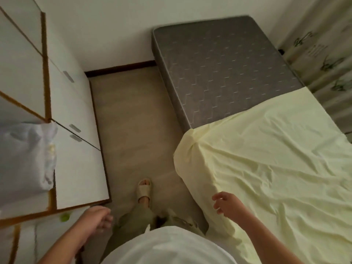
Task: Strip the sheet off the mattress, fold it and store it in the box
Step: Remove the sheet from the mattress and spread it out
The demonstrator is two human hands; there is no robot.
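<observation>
A pale yellow sheet (276, 159) covers the near half of the grey quilted mattress (224, 69); the far half lies bare. The sheet's edge runs straight across the bed, and one corner hangs bunched over the mattress's near left side. My right hand (227, 204) hovers over the sheet's left edge, fingers relaxed and spread, holding nothing. My left hand (97, 219) hangs low at my left side, over the floor near the cabinet, fingers loosely curled and empty. No box is in view.
White cabinets with wood trim (72, 115) line the left side, with a white plastic bag (24, 155) on top. A strip of grey floor (133, 130) runs between cabinets and bed; my slippered foot (143, 190) stands there. A patterned curtain (323, 54) hangs at the right.
</observation>
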